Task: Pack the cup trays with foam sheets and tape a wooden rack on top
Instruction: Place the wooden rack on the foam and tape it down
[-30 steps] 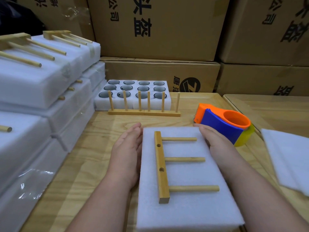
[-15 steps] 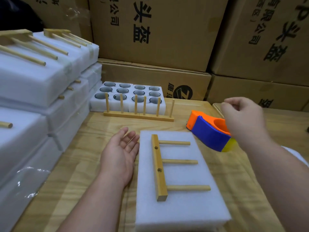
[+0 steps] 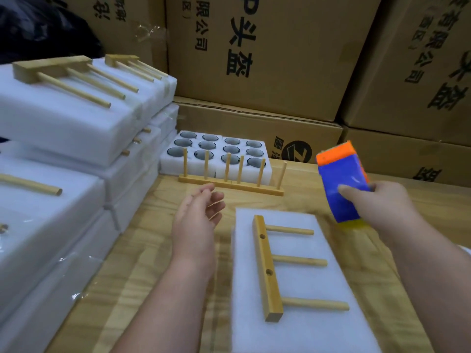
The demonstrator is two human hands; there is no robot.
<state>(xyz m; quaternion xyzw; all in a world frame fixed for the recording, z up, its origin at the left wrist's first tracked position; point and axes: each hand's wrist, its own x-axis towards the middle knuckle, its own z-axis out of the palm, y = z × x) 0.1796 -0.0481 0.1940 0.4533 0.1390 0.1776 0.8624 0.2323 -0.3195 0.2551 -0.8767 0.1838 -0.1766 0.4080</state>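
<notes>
A white foam-covered pack (image 3: 300, 284) lies on the wooden table in front of me. On top of it rests a wooden rack (image 3: 267, 268) on its side, three pegs pointing right. My right hand (image 3: 377, 202) grips a blue, orange and yellow tape dispenser (image 3: 341, 182) and holds it in the air above the pack's far right corner. My left hand (image 3: 198, 215) hovers just left of the pack, palm turned inward, fingers loosely curled, holding nothing.
Two foam cup trays (image 3: 216, 154) with dark cups stand at the back, two upright wooden racks (image 3: 232, 184) in front of them. Taped finished packs (image 3: 63, 159) with racks are stacked along the left. Cardboard boxes (image 3: 254, 52) wall off the back.
My right hand left the pack, reached to the tape dispenser, took hold of it and lifted it off the table. My left hand came off the pack's side and now hovers beside it.
</notes>
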